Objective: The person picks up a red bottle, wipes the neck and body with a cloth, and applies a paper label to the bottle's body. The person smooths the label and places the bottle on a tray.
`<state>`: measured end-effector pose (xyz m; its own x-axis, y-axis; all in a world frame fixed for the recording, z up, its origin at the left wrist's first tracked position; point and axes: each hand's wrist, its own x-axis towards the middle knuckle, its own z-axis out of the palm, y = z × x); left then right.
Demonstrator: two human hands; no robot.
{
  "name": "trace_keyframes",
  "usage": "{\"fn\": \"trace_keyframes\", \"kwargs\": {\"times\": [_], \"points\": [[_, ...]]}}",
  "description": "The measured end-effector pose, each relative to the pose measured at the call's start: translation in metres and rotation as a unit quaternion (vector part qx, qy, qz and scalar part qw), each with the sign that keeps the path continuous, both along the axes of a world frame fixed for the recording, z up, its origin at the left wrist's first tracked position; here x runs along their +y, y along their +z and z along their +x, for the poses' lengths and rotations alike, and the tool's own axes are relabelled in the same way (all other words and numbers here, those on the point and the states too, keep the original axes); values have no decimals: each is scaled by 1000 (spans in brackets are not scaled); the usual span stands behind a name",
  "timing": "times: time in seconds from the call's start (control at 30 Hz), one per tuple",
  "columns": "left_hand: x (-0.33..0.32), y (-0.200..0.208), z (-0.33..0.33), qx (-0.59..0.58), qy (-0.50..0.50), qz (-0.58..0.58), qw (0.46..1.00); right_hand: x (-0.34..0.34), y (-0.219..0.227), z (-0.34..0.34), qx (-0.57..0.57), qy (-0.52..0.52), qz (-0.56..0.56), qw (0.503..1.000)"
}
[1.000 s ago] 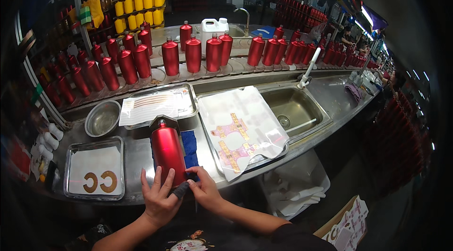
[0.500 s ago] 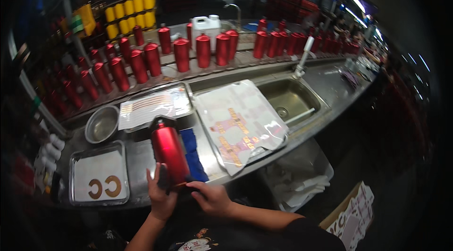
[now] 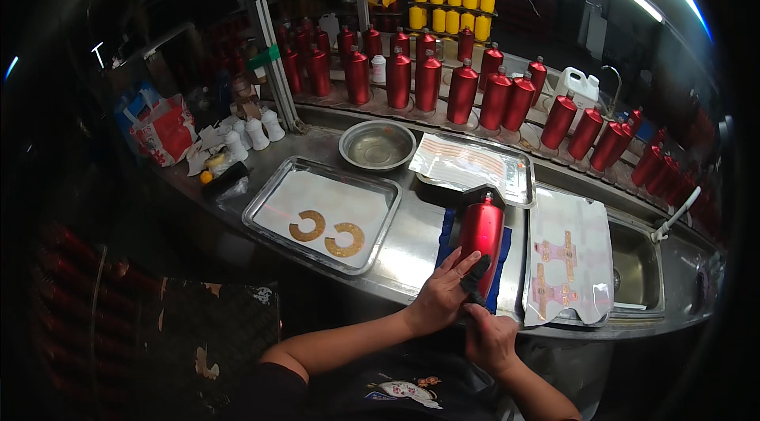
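A glossy red bottle (image 3: 480, 225) lies tilted, neck away from me, on a dark support (image 3: 495, 193) over a blue cloth (image 3: 446, 236). My left hand (image 3: 438, 299) is at the lower left side of the bottle, its fingers along the red surface. Close against the bottle's near end, my right hand (image 3: 492, 337) is closed with curled fingers. A small black piece (image 3: 476, 277) shows between the hands and the bottle; its kind is unclear. What the right fingers pinch is hidden.
Left of the bottle stands a metal tray (image 3: 372, 256) with two gold C-shaped pieces, beside a steel bowl (image 3: 377, 144). Sticker sheets (image 3: 467, 161) lie behind; a patterned sheet (image 3: 582, 223) is at right, near the sink (image 3: 636, 267). Red bottles (image 3: 464, 95) line the back ledge.
My view has swung left, so the counter appears farther right. My right hand has come in under the bottle's near end, closer to the left, its fingers now curled.
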<state>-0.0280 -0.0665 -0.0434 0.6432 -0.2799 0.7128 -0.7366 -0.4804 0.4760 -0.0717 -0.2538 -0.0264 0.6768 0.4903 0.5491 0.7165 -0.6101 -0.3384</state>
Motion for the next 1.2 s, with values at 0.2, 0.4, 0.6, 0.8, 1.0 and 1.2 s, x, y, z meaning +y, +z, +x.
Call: {"fn": "trace_keyframes", "kwargs": {"times": [0.2, 0.4, 0.6, 0.8, 1.0, 1.2], "points": [[22, -11, 4, 6, 84, 40, 996, 23, 38, 22, -5, 93, -228, 969], [32, -25, -7, 39, 114, 84, 989, 37, 25, 17, -22, 63, -206, 976], [15, 13, -9, 31, 66, 93, 993, 1, -7, -13, 15, -52, 78, 996], [-18, 23, 14, -45, -12, 208, 977, 10, -31, -24, 177, -116, 274, 938], [9, -10, -3, 48, 51, 44, 997, 9, -36, -24, 189, -117, 285, 932], [30, -14, -14, 145, 92, 102, 980, 6, -44, -22, 169, -119, 214, 955]]}}
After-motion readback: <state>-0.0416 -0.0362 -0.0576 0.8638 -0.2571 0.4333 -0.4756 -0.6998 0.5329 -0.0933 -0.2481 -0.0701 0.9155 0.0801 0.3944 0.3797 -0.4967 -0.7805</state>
